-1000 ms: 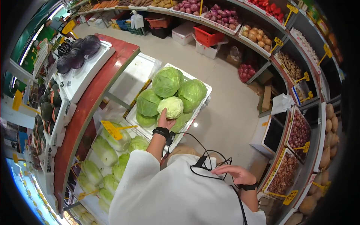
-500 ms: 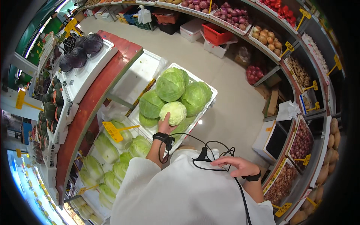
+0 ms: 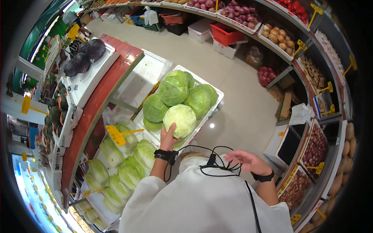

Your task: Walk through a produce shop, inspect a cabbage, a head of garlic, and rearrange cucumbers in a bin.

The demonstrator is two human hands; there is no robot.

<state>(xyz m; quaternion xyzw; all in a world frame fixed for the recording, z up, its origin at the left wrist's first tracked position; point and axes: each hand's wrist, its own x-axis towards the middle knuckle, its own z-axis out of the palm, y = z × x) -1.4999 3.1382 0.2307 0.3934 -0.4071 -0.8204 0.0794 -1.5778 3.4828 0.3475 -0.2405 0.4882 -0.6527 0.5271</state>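
Observation:
My left hand (image 3: 168,136) grips a pale green cabbage (image 3: 180,120) from its near left side, thumb on top and the other fingers mostly hidden beneath. This cabbage looks lighter than the darker green cabbages (image 3: 173,87) piled behind it in a white foam box (image 3: 218,101). I cannot tell whether it is lifted clear of them. To the right, my right hand (image 3: 248,161) hovers in front of my shirt with fingers extended and nothing in them. Black cables (image 3: 211,159) hang close to its fingertips.
Napa cabbages (image 3: 128,175) lie in a box left of my arm, a yellow price tag (image 3: 117,135) standing over them. Purple cabbages (image 3: 81,63) sit on a red-edged counter (image 3: 90,112). Shelves of onions (image 3: 278,37) and shallots (image 3: 314,146) curve along the right.
The pale cabbage in my left hand appears larger, closer to me, and slightly lower in view. My right hand has risen a little, its fingers now more raised.

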